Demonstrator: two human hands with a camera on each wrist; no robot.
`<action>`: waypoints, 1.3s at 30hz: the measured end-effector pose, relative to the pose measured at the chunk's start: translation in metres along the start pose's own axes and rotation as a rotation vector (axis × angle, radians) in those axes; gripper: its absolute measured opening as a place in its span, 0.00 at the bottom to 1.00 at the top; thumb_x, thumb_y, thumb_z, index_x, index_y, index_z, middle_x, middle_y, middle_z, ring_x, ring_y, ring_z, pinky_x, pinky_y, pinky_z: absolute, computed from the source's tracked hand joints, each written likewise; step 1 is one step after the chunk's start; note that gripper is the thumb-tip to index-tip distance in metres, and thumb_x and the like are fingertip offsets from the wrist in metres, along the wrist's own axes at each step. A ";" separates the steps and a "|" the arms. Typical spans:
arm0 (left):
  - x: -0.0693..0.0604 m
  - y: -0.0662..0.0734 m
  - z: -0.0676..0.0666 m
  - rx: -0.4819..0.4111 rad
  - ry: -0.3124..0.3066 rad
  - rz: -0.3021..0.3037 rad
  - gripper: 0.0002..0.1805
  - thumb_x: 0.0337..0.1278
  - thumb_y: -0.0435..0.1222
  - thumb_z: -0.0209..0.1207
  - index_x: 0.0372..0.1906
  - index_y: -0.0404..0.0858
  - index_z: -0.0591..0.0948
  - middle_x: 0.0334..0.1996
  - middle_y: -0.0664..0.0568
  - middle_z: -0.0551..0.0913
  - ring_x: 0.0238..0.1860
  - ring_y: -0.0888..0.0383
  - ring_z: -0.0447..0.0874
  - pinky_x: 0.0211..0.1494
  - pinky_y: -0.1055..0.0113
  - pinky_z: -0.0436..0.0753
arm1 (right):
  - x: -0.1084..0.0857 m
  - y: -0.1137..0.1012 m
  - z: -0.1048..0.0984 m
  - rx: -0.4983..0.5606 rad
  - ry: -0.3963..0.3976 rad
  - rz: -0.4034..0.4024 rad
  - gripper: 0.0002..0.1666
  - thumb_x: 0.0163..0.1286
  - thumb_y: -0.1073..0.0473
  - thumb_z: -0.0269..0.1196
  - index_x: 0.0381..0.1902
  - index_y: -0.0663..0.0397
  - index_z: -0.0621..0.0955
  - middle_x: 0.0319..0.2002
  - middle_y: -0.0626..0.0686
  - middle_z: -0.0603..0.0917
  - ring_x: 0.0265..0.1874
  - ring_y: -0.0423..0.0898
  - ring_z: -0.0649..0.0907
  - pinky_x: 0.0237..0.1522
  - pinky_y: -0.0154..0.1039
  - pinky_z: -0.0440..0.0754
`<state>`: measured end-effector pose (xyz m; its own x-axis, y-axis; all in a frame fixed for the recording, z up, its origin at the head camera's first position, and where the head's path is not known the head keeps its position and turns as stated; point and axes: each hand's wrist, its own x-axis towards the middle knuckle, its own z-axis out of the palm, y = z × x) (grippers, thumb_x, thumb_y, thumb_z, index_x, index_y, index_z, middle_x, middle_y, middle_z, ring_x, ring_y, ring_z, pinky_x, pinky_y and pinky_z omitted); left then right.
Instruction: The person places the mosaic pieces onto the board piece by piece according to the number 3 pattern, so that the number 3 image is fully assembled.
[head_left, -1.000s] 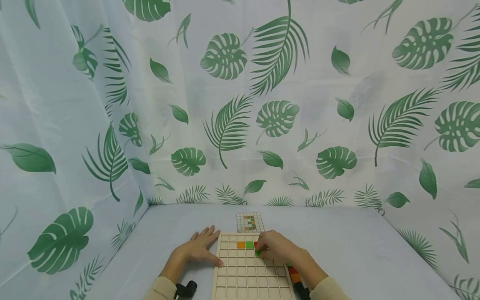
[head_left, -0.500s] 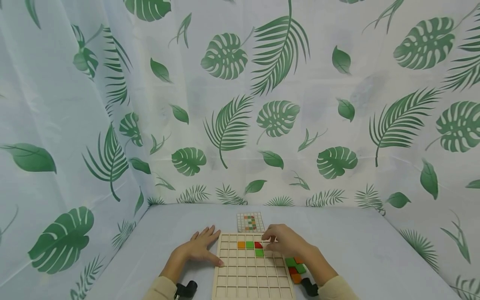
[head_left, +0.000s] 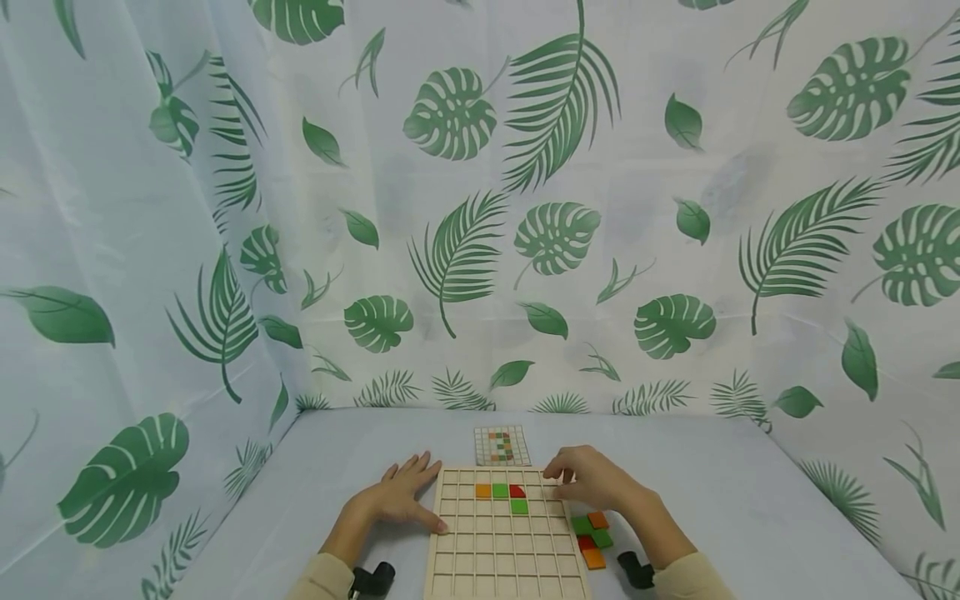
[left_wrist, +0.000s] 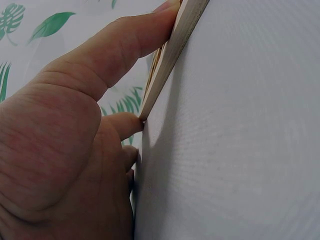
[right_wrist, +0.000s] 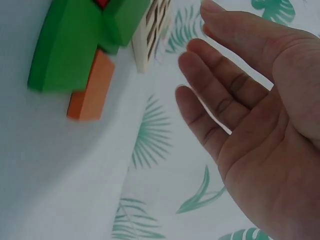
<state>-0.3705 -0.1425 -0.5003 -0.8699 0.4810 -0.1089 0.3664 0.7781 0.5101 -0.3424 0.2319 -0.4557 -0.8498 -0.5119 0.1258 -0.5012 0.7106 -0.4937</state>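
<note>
A wooden grid board (head_left: 505, 543) lies on the table. Near its far side are an orange tile (head_left: 483, 491), a green tile (head_left: 500, 491) and a red tile (head_left: 517, 492) in a row, with another green tile (head_left: 519, 506) below the red one. My left hand (head_left: 397, 498) rests at the board's left edge, thumb on the rim, fingers spread; the left wrist view shows the thumb (left_wrist: 125, 42) touching the wooden edge. Over the board's right edge hovers my right hand (head_left: 596, 479), empty, its fingers loosely bent and apart, also seen in the right wrist view (right_wrist: 250, 105).
Loose green, orange and red blocks (head_left: 592, 554) lie beside the board's right edge. A small card (head_left: 502, 446) with a coloured grid pattern sits beyond the board's far edge. Leaf-patterned curtains (head_left: 480, 250) stand behind and at the left.
My right hand has let go of the green tile below the red one and moved right, uncovering the red tile and the loose blocks. The left hand has stayed in place.
</note>
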 end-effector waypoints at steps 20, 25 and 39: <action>0.014 -0.023 0.013 -0.030 0.008 0.011 0.70 0.31 0.73 0.71 0.83 0.45 0.61 0.85 0.42 0.48 0.86 0.40 0.41 0.84 0.36 0.37 | -0.016 0.018 -0.015 0.070 -0.039 0.158 0.13 0.58 0.66 0.77 0.43 0.53 0.91 0.39 0.48 0.89 0.35 0.45 0.80 0.35 0.35 0.82; 0.011 -0.020 0.010 -0.028 0.003 0.014 0.71 0.32 0.73 0.72 0.83 0.44 0.60 0.85 0.41 0.48 0.85 0.38 0.40 0.84 0.35 0.37 | -0.022 0.020 -0.020 0.113 -0.074 0.188 0.13 0.57 0.67 0.77 0.41 0.54 0.91 0.38 0.49 0.88 0.36 0.46 0.81 0.36 0.40 0.84; 0.022 -0.033 0.017 -0.012 0.009 0.008 0.71 0.30 0.74 0.71 0.83 0.46 0.60 0.85 0.44 0.48 0.86 0.41 0.41 0.84 0.35 0.38 | -0.030 0.027 -0.019 0.119 -0.133 0.252 0.13 0.52 0.71 0.79 0.32 0.52 0.90 0.31 0.48 0.87 0.33 0.46 0.82 0.38 0.46 0.86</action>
<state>-0.3965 -0.1508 -0.5338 -0.8702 0.4831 -0.0973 0.3691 0.7698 0.5207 -0.3335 0.2759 -0.4566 -0.9119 -0.3915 -0.1233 -0.2483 0.7654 -0.5937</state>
